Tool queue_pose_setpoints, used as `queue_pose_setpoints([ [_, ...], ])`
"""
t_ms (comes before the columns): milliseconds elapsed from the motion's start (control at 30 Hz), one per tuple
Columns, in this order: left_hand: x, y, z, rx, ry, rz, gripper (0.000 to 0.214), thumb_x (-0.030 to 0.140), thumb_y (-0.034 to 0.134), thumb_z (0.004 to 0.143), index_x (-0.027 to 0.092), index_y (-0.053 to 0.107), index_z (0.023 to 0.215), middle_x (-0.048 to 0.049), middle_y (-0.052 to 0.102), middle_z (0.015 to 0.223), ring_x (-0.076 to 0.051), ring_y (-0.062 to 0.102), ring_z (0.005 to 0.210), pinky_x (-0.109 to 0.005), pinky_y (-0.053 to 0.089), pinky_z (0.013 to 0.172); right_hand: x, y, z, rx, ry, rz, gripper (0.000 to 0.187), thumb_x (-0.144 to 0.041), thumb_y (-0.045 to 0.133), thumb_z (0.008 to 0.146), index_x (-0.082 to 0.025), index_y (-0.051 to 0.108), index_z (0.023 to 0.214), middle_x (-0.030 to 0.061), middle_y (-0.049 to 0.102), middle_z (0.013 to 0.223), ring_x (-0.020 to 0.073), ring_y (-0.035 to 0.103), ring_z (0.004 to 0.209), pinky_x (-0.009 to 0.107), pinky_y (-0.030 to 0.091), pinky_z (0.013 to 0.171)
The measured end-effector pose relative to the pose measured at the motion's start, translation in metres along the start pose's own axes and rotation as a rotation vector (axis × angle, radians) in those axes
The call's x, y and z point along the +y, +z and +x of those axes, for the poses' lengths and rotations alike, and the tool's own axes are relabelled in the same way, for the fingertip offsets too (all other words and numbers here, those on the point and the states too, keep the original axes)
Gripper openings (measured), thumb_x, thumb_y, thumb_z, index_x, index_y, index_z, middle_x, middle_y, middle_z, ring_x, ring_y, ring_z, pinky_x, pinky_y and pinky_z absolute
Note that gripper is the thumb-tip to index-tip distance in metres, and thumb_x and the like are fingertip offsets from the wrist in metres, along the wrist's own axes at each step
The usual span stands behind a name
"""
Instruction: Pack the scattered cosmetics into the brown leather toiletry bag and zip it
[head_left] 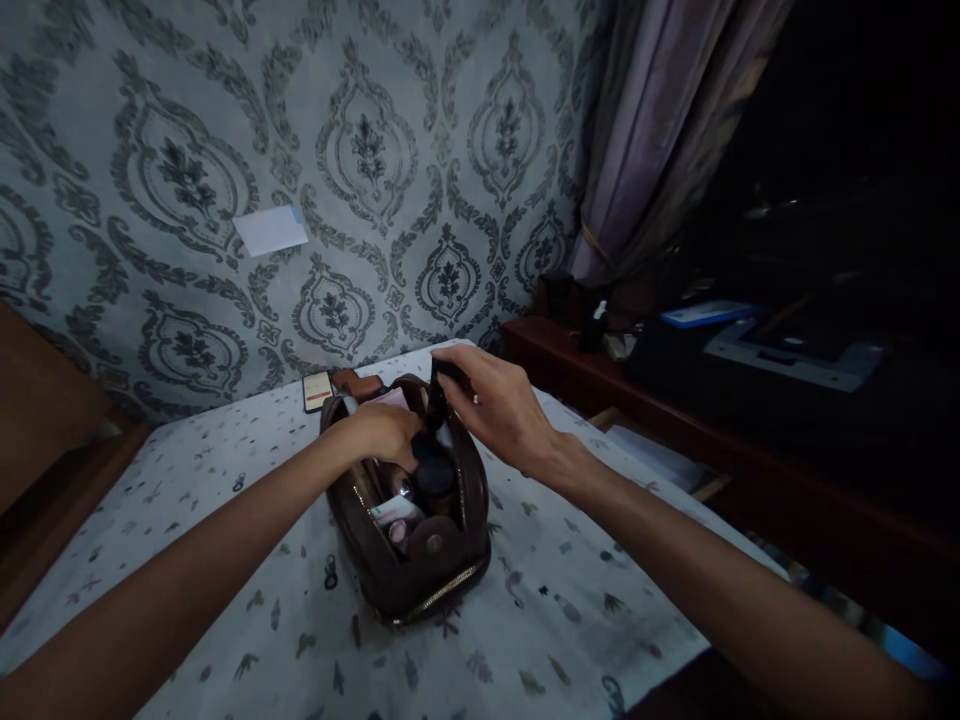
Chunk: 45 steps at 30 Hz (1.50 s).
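Observation:
A dark brown toiletry pouch [420, 560] stands open on the table, with small bottles and tubes inside it. My left hand [384, 432] reaches into the pouch's mouth with fingers curled down among the contents; what it grips is hidden. My right hand [491, 405] hovers over the far rim of the pouch and pinches a slim dark tube-like item [439, 393] that points down into the opening.
A white cloth with small printed motifs [225, 560] covers the table. A phone [316, 391] and a brown case [358, 382] lie by the patterned wall. A dark wooden shelf [675, 420] with boxes runs along the right, under a curtain [660, 130].

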<state>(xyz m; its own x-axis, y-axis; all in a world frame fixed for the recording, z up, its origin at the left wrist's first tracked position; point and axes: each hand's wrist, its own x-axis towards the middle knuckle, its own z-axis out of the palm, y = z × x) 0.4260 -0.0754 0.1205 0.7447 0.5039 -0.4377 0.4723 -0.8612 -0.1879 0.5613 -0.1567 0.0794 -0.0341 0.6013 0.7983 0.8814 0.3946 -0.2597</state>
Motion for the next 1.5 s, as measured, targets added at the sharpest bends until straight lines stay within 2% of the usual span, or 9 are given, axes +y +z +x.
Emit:
queue_pose_setpoints([
  [133, -0.006, 0.009, 0.002, 0.022, -0.020, -0.049, 0.043, 0.033, 0.066, 0.072, 0.012, 0.072, 0.110, -0.0134, 0.075, 0.113, -0.029, 0.069, 0.102, -0.027, 0.049, 0.071, 0.001, 0.003, 0.000, 0.029, -0.014, 0.012, 0.020, -0.012, 0.050, 0.092, -0.020, 0.059, 0.107, 0.0072, 0.070, 0.099, 0.0189, 0.065, 0.085, 0.029, 0.048, 0.076],
  [300, -0.010, 0.012, 0.001, 0.000, -0.014, -0.144, 0.041, 0.031, 0.069, 0.067, 0.010, 0.073, 0.102, -0.0103, 0.077, 0.094, -0.024, 0.069, 0.083, -0.026, 0.045, 0.059, -0.001, 0.006, 0.002, 0.024, -0.025, 0.023, 0.020, -0.011, 0.050, 0.093, -0.019, 0.060, 0.108, 0.0077, 0.069, 0.099, 0.0193, 0.065, 0.086, 0.029, 0.049, 0.076],
  [467, -0.010, 0.007, 0.000, -0.062, 0.022, -0.226, 0.020, 0.023, 0.067, 0.063, 0.013, 0.074, 0.078, -0.0047, 0.074, 0.073, -0.020, 0.066, 0.067, -0.024, 0.041, 0.051, -0.004, 0.006, 0.002, 0.021, -0.060, 0.041, 0.020, -0.012, 0.050, 0.093, -0.017, 0.061, 0.109, 0.0082, 0.070, 0.099, 0.0194, 0.065, 0.088, 0.028, 0.048, 0.077],
  [633, -0.012, 0.007, 0.001, -0.095, 0.021, -0.245, 0.015, 0.024, 0.067, 0.061, 0.012, 0.071, 0.071, -0.0051, 0.073, 0.071, -0.018, 0.064, 0.063, -0.024, 0.041, 0.049, -0.001, 0.012, 0.001, 0.022, 0.029, 0.063, 0.020, -0.013, 0.049, 0.094, -0.019, 0.060, 0.110, 0.0069, 0.069, 0.099, 0.0177, 0.064, 0.082, 0.027, 0.048, 0.073],
  [833, -0.011, 0.007, 0.002, -0.072, -0.009, -0.186, 0.025, 0.028, 0.068, 0.062, 0.011, 0.074, 0.078, -0.0067, 0.072, 0.074, -0.019, 0.061, 0.065, -0.025, 0.039, 0.050, 0.000, 0.025, 0.003, -0.201, 0.066, -0.002, 0.019, -0.014, 0.048, 0.093, -0.018, 0.060, 0.107, 0.0093, 0.070, 0.101, 0.0223, 0.064, 0.092, 0.030, 0.045, 0.080],
  [1067, -0.008, 0.003, -0.006, -0.077, -0.033, -0.182, 0.027, 0.028, 0.067, 0.062, 0.012, 0.074, 0.083, -0.0042, 0.072, 0.072, -0.017, 0.059, 0.061, -0.024, 0.038, 0.048, -0.011, 0.017, 0.019, -0.409, 0.090, -0.115, 0.022, -0.013, 0.047, 0.093, -0.019, 0.060, 0.111, 0.0081, 0.070, 0.106, 0.0218, 0.063, 0.098, 0.028, 0.041, 0.080],
  [1233, -0.011, 0.009, -0.001, -0.053, -0.035, -0.187, 0.030, 0.031, 0.067, 0.061, 0.014, 0.075, 0.084, -0.0040, 0.073, 0.072, -0.019, 0.063, 0.066, -0.024, 0.044, 0.055, -0.010, 0.022, 0.027, -0.552, 0.138, -0.242, 0.023, -0.015, 0.050, 0.093, -0.017, 0.060, 0.115, 0.0084, 0.072, 0.108, 0.0218, 0.064, 0.102, 0.027, 0.039, 0.078],
  [1333, -0.014, 0.012, 0.000, -0.041, -0.035, -0.193, 0.033, 0.034, 0.066, 0.061, 0.015, 0.075, 0.086, -0.0047, 0.074, 0.076, -0.020, 0.064, 0.070, -0.025, 0.046, 0.059, -0.010, 0.027, 0.028, -0.590, 0.163, -0.280, 0.023, -0.017, 0.054, 0.092, -0.015, 0.061, 0.114, 0.0110, 0.073, 0.105, 0.0241, 0.065, 0.098, 0.028, 0.037, 0.074],
  [1500, -0.016, 0.013, -0.002, -0.046, -0.019, -0.201, 0.033, 0.034, 0.067, 0.061, 0.013, 0.076, 0.084, -0.0068, 0.075, 0.080, -0.020, 0.064, 0.069, -0.025, 0.043, 0.055, -0.019, 0.027, 0.026, -0.673, 0.173, -0.325, 0.019, -0.012, 0.051, 0.091, -0.016, 0.068, 0.098, 0.0110, 0.075, 0.094, 0.0237, 0.067, 0.085, 0.030, 0.031, 0.064],
])
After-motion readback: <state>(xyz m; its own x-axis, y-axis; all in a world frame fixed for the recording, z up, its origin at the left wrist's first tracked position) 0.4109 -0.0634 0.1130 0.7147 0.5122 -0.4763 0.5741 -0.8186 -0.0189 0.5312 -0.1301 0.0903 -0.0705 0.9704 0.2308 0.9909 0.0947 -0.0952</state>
